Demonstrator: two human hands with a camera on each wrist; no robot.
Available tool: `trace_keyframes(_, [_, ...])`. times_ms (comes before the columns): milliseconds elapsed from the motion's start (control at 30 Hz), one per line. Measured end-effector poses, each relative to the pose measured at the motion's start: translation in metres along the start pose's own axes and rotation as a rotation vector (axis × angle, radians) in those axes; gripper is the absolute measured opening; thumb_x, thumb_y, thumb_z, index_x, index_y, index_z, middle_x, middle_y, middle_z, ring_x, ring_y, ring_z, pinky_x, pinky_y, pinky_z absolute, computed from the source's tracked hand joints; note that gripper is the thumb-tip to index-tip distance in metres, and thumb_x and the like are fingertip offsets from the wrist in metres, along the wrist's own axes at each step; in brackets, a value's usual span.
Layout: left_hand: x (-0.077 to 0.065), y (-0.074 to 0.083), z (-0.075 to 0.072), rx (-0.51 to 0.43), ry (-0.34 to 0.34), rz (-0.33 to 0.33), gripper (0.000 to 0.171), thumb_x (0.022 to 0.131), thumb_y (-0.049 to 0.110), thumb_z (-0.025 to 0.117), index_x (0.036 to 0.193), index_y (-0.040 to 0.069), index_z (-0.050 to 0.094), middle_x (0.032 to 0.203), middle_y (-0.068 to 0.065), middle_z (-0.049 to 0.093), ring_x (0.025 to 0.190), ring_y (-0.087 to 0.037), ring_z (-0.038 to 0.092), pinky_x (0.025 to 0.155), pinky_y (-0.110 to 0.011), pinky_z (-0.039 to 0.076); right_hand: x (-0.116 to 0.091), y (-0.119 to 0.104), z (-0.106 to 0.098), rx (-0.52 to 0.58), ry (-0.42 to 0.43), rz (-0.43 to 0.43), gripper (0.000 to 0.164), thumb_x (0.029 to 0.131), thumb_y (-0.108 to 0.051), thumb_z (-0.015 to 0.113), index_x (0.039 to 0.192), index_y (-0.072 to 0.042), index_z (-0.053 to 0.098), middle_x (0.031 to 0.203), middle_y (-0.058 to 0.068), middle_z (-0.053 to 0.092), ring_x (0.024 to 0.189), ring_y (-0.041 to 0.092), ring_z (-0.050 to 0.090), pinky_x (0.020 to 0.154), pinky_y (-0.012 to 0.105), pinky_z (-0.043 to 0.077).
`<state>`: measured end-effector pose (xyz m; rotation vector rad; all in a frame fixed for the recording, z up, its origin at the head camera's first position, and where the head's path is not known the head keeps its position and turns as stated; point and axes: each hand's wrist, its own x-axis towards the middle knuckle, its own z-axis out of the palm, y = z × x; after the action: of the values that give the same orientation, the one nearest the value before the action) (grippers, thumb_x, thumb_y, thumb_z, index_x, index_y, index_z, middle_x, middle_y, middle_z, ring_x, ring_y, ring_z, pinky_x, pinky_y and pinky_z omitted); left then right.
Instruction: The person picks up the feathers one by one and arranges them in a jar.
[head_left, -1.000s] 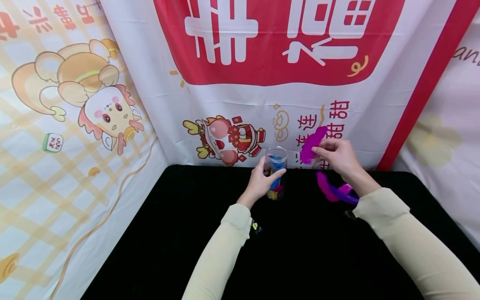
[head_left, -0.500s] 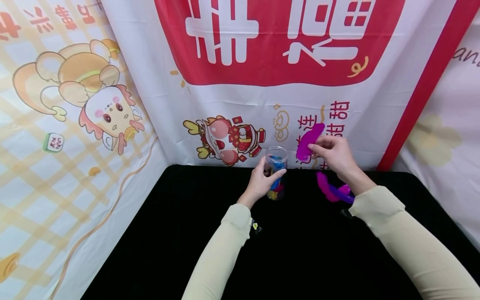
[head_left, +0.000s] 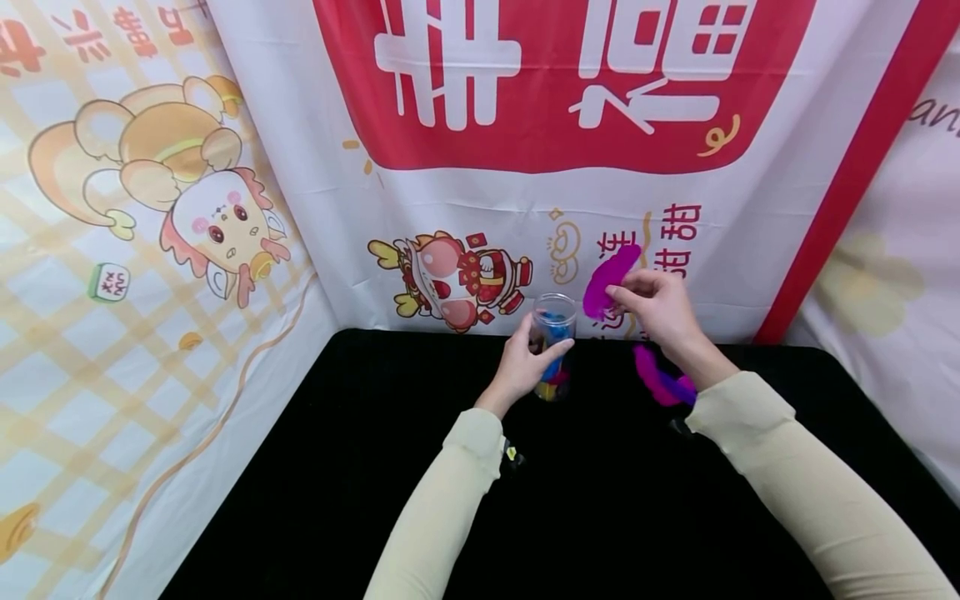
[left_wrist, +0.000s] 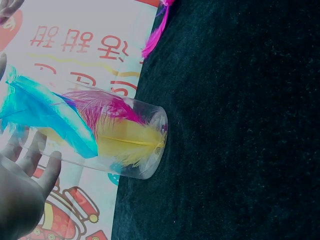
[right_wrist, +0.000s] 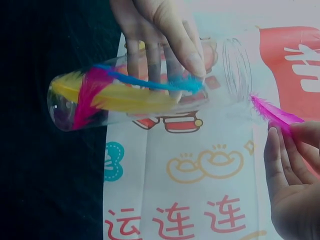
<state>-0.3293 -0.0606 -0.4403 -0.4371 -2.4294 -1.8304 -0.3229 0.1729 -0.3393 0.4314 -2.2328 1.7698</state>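
My left hand (head_left: 521, 365) grips a clear plastic jar (left_wrist: 150, 167) standing upright near the table's back edge, fingers wrapped round its side. Inside the jar lie a blue feather (left_wrist: 52, 112), a yellow feather (left_wrist: 130, 141) and a magenta feather (left_wrist: 107, 106). No lid sits on its mouth. To the right, my right hand (head_left: 663, 310) pinches another magenta feather (head_left: 609, 281) between thumb and fingers, above the table. In the right wrist view the tip of this pinched feather (right_wrist: 275, 116) is right at the jar's rim (right_wrist: 237, 70).
More feathers, magenta (head_left: 654, 379) and purple (head_left: 684, 389), lie on the black tabletop (head_left: 585, 500) to the right of the jar, partly behind my right wrist. A white printed cloth (head_left: 465, 200) hangs right behind the table, and another patterned cloth (head_left: 150, 333) at the left.
My right hand has moved left with the magenta feather, bringing it closer to the jar. My left hand and the jar have stayed in place.
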Motion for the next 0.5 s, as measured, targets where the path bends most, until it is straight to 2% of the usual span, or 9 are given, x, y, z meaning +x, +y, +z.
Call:
trace_keyframes(100, [0.000, 0.000, 0.000, 0.001, -0.002, -0.004, 0.073, 0.094, 0.049, 0.073, 0.154, 0.026, 0.039, 0.146, -0.004, 0.057, 0.134, -0.021, 0.054, 0.109, -0.046, 0.046, 0.000, -0.001, 0.003, 0.010, 0.008, 0.004, 0.025, 0.094, -0.008, 0.074, 0.098, 0.016, 0.066, 0.075, -0.004, 0.072, 0.068, 0.004, 0.065, 0.064, 0.018, 0.054])
trace_keyframes(300, [-0.001, 0.001, 0.001, 0.000, 0.001, -0.003, 0.073, 0.094, 0.048, 0.073, 0.154, 0.026, 0.039, 0.145, -0.004, 0.057, 0.134, -0.021, 0.054, 0.110, -0.047, 0.046, 0.001, 0.001, 0.011, 0.000, 0.014, 0.013, 0.028, 0.094, -0.016, 0.077, 0.099, 0.010, 0.069, 0.079, -0.007, 0.072, 0.076, 0.006, 0.065, 0.069, 0.020, 0.054])
trace_keyframes(500, [0.000, 0.001, 0.000, -0.009, 0.004, -0.015, 0.073, 0.094, 0.049, 0.073, 0.155, 0.028, 0.038, 0.146, -0.002, 0.057, 0.135, -0.021, 0.053, 0.110, -0.046, 0.045, 0.002, 0.000, 0.016, 0.021, -0.024, 0.016, 0.028, 0.095, -0.013, 0.074, 0.105, 0.012, 0.069, 0.084, 0.000, 0.075, 0.080, 0.013, 0.070, 0.074, 0.024, 0.057])
